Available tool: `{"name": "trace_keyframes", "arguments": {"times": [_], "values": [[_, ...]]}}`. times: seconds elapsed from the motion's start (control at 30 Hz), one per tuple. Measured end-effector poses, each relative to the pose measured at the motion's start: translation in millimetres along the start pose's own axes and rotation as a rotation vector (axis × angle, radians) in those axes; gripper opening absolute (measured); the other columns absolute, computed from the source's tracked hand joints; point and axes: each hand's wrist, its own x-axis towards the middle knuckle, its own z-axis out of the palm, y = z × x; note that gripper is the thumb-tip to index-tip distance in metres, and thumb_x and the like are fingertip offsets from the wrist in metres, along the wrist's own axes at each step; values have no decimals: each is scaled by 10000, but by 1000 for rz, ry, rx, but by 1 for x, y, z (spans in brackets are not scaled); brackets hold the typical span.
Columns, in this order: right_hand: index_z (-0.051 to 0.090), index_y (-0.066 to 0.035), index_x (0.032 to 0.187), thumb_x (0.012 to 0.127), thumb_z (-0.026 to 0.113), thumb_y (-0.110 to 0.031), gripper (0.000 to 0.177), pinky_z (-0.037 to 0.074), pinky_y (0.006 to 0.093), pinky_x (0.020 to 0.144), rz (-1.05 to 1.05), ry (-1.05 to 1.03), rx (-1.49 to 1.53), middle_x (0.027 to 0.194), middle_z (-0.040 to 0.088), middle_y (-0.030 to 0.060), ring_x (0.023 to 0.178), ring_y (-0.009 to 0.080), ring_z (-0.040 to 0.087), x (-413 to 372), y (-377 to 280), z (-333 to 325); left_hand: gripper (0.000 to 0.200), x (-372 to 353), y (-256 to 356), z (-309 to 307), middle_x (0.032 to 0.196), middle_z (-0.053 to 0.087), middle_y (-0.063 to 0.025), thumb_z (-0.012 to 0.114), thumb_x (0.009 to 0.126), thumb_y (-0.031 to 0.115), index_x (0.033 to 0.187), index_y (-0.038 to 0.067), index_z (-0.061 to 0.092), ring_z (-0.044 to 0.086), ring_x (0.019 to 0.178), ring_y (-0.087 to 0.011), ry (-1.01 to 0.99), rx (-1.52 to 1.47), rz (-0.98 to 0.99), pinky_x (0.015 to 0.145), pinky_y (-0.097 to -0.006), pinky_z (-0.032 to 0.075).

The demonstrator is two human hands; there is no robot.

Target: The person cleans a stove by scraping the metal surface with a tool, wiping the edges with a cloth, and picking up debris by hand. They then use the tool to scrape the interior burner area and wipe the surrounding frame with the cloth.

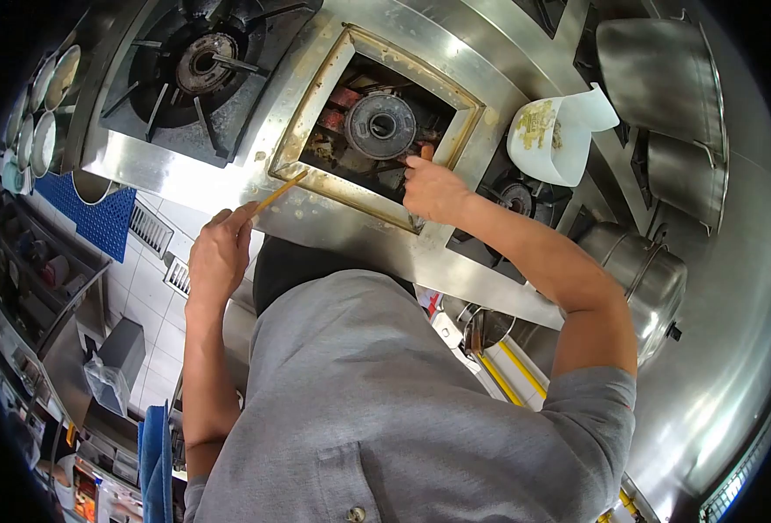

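Note:
My left hand (221, 250) is closed around a thin yellow-brown stick (283, 189), whose far end reaches over the front left corner of the stove's square opening (333, 187). Inside that opening sits a round grey burner head (381, 125), with dark, dirty parts and reddish pieces around it. My right hand (438, 189) is over the right front part of the opening, its fingers drawn together close to the burner. Just beyond my fingertips shows a small orange-brown piece (426, 152). Whatever these fingers pinch, if anything, is hidden.
A large burner with a black pan support (207, 65) lies to the left. On the right, a white plastic container (549, 144) with yellow-green residue stands over a smaller burner (518, 199). Large steel pots (656, 78) line the far right. A blue mat (93, 213) lies left.

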Motion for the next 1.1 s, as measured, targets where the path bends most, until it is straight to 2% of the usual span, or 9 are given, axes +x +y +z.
{"name": "trace_keyframes", "arguments": {"times": [0.07, 0.27, 0.37, 0.47, 0.57, 0.67, 0.8, 0.87, 1.1], "values": [[718, -185, 666, 715, 646, -194, 88, 359, 304, 899, -31, 47, 49, 741, 686, 2, 865, 167, 620, -2, 6, -1, 253, -1, 1, -5, 887, 650, -167, 554, 917, 108, 1140, 98, 674, 637, 789, -374, -24, 20, -19, 701, -454, 501], [701, -187, 640, 722, 644, -217, 105, 360, 313, 878, 5, 138, 42, 723, 668, -18, 866, 171, 605, 0, 7, 11, 251, 0, -9, -5, 896, 649, -170, 545, 923, 118, 1139, 99, 672, 636, 796, -378, -10, 3, -13, 708, -457, 501], [697, -186, 640, 730, 639, -234, 118, 362, 319, 874, -43, 122, 55, 724, 664, -26, 874, 171, 603, 0, 10, 10, 246, -1, -10, -5, 896, 649, -170, 540, 927, 123, 1132, 96, 672, 634, 797, -382, -14, -4, -23, 711, -460, 502], [697, -184, 647, 733, 637, -241, 120, 357, 319, 897, 13, 117, 135, 721, 657, -31, 880, 170, 596, -8, 15, 12, 242, 0, -13, -4, 895, 648, -173, 537, 928, 125, 1126, 93, 671, 632, 797, -388, -7, -5, 8, 710, -463, 503], [713, -185, 685, 752, 636, -224, 109, 368, 332, 886, 111, 32, 64, 753, 683, -13, 855, 174, 626, -11, 9, 4, 240, 1, -13, -2, 891, 647, -175, 537, 926, 123, 1123, 89, 671, 631, 794, -391, 0, -22, 16, 709, -464, 502], [756, -153, 800, 794, 639, -194, 124, 420, 372, 865, 185, -251, 141, 866, 730, 30, 852, 215, 673, -7, -13, -18, 242, 2, -13, -1, 886, 648, -175, 540, 922, 118, 1123, 87, 671, 632, 793, -391, -2, -31, 28, 704, -463, 501], [762, -112, 881, 812, 623, -163, 164, 513, 403, 798, 253, -309, 208, 929, 734, 85, 887, 262, 698, -7, -29, -28, 244, 2, -15, 1, 883, 651, -175, 544, 917, 113, 1123, 85, 673, 634, 791, -388, 12, -24, 57, 697, -460, 499], [760, -94, 908, 812, 617, -147, 181, 544, 405, 775, 264, -313, 274, 945, 731, 108, 911, 277, 700, -10, -25, -27, 244, 2, -16, -1, 903, 661, -178, 551, 912, 89, 1121, 57, 673, 640, 778, -368, 12, -43, 42, 708, -429, 498], [740, -51, 892, 840, 600, -209, 217, 546, 410, 787, 584, -332, 635, 952, 715, 160, 909, 313, 696, -42, -26, -20, 250, 5, -22, -5, 893, 658, -179, 556, 910, 77, 1130, 41, 669, 638, 747, -349, 19, -50, 56, 704, -407, 492]]}}
